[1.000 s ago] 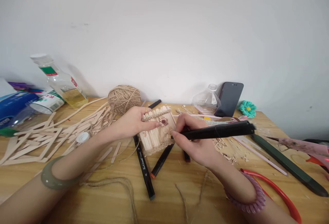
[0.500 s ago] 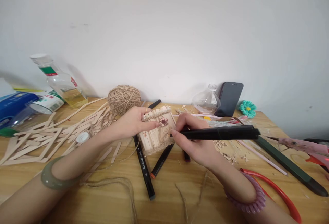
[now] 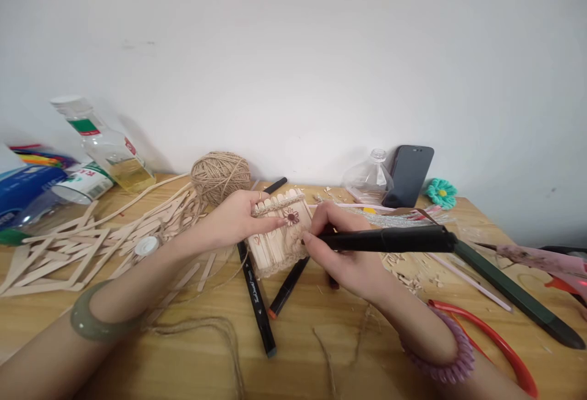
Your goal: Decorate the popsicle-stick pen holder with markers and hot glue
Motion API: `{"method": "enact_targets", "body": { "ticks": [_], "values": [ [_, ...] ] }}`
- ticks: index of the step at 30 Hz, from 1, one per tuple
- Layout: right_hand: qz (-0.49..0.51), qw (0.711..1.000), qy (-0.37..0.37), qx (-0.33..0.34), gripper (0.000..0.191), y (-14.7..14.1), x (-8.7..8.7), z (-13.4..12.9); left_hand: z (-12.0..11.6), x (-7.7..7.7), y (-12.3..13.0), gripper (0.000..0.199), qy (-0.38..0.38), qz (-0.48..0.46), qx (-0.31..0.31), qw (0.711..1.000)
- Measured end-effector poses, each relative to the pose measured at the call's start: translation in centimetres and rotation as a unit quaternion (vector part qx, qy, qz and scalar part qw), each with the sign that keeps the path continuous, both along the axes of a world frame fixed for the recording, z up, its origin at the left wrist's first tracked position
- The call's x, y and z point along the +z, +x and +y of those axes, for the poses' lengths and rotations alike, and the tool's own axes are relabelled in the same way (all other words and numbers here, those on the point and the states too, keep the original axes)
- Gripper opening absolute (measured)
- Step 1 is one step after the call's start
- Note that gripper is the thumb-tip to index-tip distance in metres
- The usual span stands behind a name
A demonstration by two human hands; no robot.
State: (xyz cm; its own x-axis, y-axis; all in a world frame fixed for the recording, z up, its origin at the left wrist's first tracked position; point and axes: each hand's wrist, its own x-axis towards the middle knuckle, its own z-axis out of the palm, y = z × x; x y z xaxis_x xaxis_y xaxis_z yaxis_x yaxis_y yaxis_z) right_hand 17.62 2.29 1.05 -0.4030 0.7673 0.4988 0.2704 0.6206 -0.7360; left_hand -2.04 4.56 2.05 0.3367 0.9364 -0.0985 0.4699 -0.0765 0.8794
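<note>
My left hand point(image 3: 245, 218) grips a small panel of wooden craft sticks point(image 3: 270, 247) by its upper left side, thumb across the front. Twine runs along the panel's top and bottom edges, and a dark red flower is drawn near its upper right. In my right hand point(image 3: 342, 247) a black marker point(image 3: 394, 240) is pinched, its back end pointing right. The marker's tip is at the panel's right part, below the flower, mostly hidden by my fingers. Under the panel lie a black marker with white lettering point(image 3: 257, 305) and an orange-ended marker point(image 3: 287, 290).
Loose craft sticks point(image 3: 110, 244) spread across the left, with a white cap point(image 3: 147, 246) among them. A twine ball point(image 3: 220, 177), a bottle of yellowish liquid point(image 3: 114, 155), a clear bottle point(image 3: 369, 180) and a phone point(image 3: 411, 177) stand near the wall. Red-handled scissors point(image 3: 495, 339) and a pink glue gun point(image 3: 532, 262) lie right.
The marker's back end in my right hand has swung slightly left. The panel and my left hand stay nearly in place; the view has shifted a little.
</note>
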Motion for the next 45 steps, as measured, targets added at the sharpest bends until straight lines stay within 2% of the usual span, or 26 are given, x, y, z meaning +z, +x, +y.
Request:
{"method": "enact_targets", "body": {
  "ticks": [20, 38, 40, 45],
  "values": [
    [-0.002, 1.0, -0.025, 0.012, 0.02, 0.0, 0.16, -0.02, -0.03, -0.06, -0.11, 0.03, 0.004, 0.001, 0.002, 1.0],
    [0.0, 1.0, -0.009, -0.003, 0.019, -0.09, 0.28, -0.01, -0.07, -0.11, -0.2, 0.033, 0.004, 0.009, 0.001, 1.0],
    [0.013, 1.0, -0.019, 0.007, 0.019, -0.01, 0.2, 0.04, -0.07, -0.09, -0.2, 0.033, 0.004, 0.01, 0.0, 1.0],
    [0.075, 0.997, -0.019, -0.02, 0.02, 0.18, -0.19, 0.29, -0.06, -0.15, -0.21, 0.034, -0.002, 0.007, 0.005, 1.0]
  ]
}}
